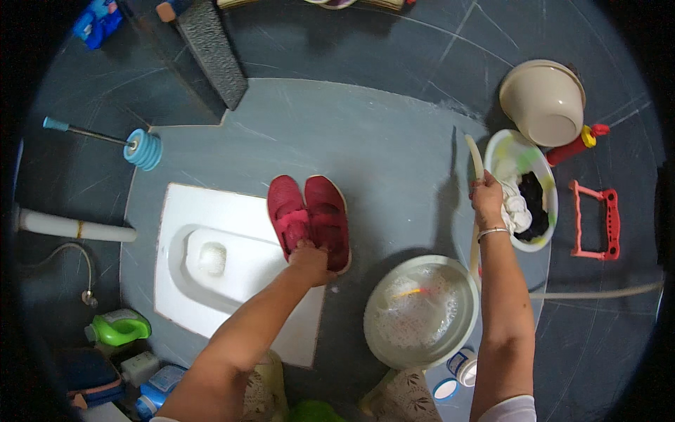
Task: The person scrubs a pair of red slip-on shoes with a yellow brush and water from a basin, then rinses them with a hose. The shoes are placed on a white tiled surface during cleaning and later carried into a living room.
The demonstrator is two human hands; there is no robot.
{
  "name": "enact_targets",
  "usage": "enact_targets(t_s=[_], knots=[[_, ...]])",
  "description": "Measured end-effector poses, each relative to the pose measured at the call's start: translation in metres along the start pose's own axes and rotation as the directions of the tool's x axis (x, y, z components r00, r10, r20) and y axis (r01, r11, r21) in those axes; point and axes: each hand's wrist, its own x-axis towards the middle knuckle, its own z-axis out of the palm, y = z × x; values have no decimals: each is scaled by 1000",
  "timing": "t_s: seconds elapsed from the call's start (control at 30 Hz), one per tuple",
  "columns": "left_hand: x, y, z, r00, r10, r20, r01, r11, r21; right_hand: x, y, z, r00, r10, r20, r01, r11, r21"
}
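Note:
My left hand point(311, 261) grips a pair of red shoes point(327, 211) by their near ends, over the right edge of the white squat toilet point(281, 344). The shoes sit side by side, and I cannot tell whether they touch the floor. My right hand point(487, 197) is closed round a pale hose point(475, 156), whose end sticks out past my fingers. Beside that hand is a white-green basin point(549, 169) with white cloth point(517, 209) and black cloth point(534, 204) in it. Between my arms stands a grey basin point(375, 336) of sudsy water with a red-and-yellow object point(415, 291) in it.
A beige bucket point(538, 98) and a red bottle point(568, 150) stand at the right wall, near a red plastic frame point(613, 225). An open white jar point(464, 367) and its blue lid point(446, 388) lie close by. A blue plunger point(143, 150) and green bottle point(121, 328) are left.

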Motion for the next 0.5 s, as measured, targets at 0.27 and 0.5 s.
enact_targets(t_s=[0.27, 0.5], knots=[[-4, -7, -13, 990, 66, 129, -64, 998, -22, -12, -80, 35, 983, 31, 184, -73, 971, 227], [2, -8, -8, 990, 58, 125, -45, 994, -103, -19, -114, 57, 954, 12, 298, -79, 974, 214]])
